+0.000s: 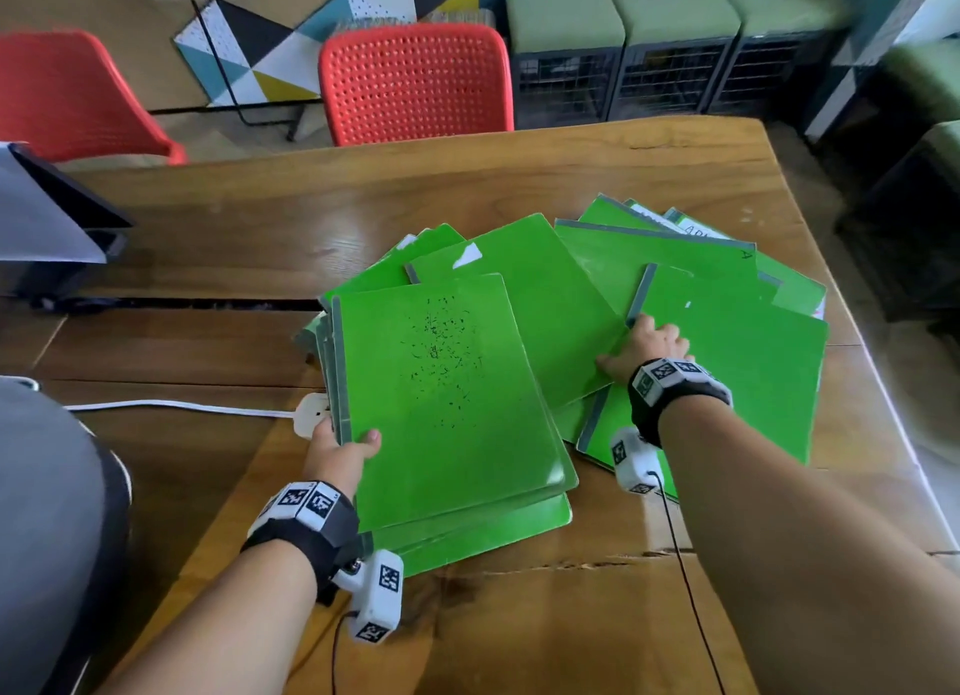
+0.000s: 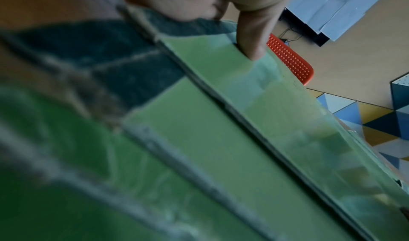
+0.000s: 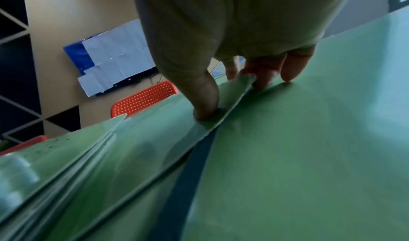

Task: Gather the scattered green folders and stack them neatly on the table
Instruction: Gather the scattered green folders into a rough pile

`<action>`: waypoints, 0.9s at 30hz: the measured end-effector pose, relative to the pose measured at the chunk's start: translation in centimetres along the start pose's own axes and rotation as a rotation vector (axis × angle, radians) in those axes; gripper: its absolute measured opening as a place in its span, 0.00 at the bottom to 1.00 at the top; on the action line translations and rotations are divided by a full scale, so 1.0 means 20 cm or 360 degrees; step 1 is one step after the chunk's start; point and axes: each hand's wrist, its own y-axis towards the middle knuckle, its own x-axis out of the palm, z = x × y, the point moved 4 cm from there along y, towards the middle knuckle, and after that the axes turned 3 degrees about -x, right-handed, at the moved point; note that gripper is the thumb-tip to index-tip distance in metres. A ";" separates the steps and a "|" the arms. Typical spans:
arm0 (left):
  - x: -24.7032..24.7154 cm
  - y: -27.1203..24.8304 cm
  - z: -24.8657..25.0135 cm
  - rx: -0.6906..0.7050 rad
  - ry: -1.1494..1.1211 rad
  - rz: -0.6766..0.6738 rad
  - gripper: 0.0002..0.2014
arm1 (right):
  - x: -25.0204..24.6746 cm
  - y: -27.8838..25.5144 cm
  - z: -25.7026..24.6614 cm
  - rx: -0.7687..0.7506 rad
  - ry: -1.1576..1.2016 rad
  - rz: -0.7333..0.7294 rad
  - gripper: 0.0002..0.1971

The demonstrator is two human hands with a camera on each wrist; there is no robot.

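Note:
Several green folders lie fanned across the wooden table (image 1: 363,201). A rough stack of folders (image 1: 447,398) sits near the front left, its top cover speckled with black marks. My left hand (image 1: 340,453) grips the stack's near-left corner, thumb (image 2: 252,35) on the top cover (image 2: 254,94). The fingers under the stack are hidden. A second folder (image 1: 540,299) overlaps the stack on its right. My right hand (image 1: 641,349) pinches that folder's right edge (image 3: 212,122), thumb on top, fingers (image 3: 265,75) curled beneath. Scattered folders (image 1: 727,341) spread out further right.
A white power strip with its cable (image 1: 311,414) lies on the table just left of the stack. A dark device (image 1: 57,227) stands at the table's left edge. Red chairs (image 1: 415,81) stand behind the table, green-topped crate stools (image 1: 670,45) further back. The table's right edge (image 1: 883,382) is close.

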 end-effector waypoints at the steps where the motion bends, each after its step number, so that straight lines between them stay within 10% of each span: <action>1: 0.00 0.00 0.00 -0.0011 -0.0008 -0.0005 0.38 | 0.01 -0.01 0.00 -0.0001 0.0080 -0.0028 0.37; 8: -0.05 -0.01 0.05 0.0031 -0.0148 0.0038 0.36 | -0.17 -0.19 0.03 -0.0088 0.1070 0.0135 0.18; 17: -0.23 -0.13 -0.02 -0.0005 -0.0197 0.0209 0.27 | -0.55 -0.49 0.22 -0.0108 0.1252 0.0661 0.15; 24: -0.08 -0.23 -0.03 0.0067 -0.0315 0.0065 0.26 | -0.09 -0.72 0.05 -0.0145 0.1305 0.0154 0.17; 27: -0.01 -0.25 -0.04 0.0013 -0.0180 -0.0043 0.40 | 0.14 -0.80 -0.02 -0.0256 0.0945 -0.0021 0.14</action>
